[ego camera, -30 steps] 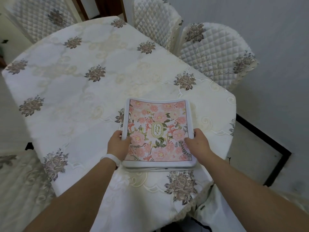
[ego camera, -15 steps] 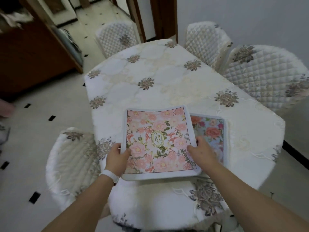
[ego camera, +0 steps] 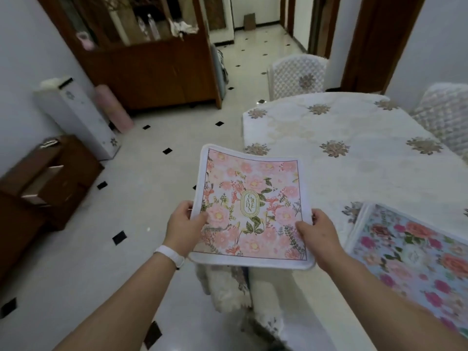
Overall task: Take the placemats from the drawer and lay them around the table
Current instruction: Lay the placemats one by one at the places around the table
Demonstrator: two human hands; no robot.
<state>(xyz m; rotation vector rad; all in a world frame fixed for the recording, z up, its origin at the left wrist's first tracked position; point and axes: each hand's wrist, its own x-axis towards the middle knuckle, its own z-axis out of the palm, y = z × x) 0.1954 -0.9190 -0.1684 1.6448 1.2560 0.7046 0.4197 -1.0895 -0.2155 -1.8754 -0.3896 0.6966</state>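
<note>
The pink placemat (ego camera: pixel 250 209), flat on the worktop (ego camera: pixel 354 148) 1 second ago, is now lifted clear and hangs in mid-frame, partly past the worktop's left edge over the floor (ego camera: pixel 126 224). The left hand (ego camera: pixel 186 228) and right hand (ego camera: pixel 320 235) each pinch a side edge, fingers closed on it. A blue placemat (ego camera: pixel 415 262) lies uncovered at lower right, so 1 place looks laid; the view has swung left, probably toward the next seat.
</note>
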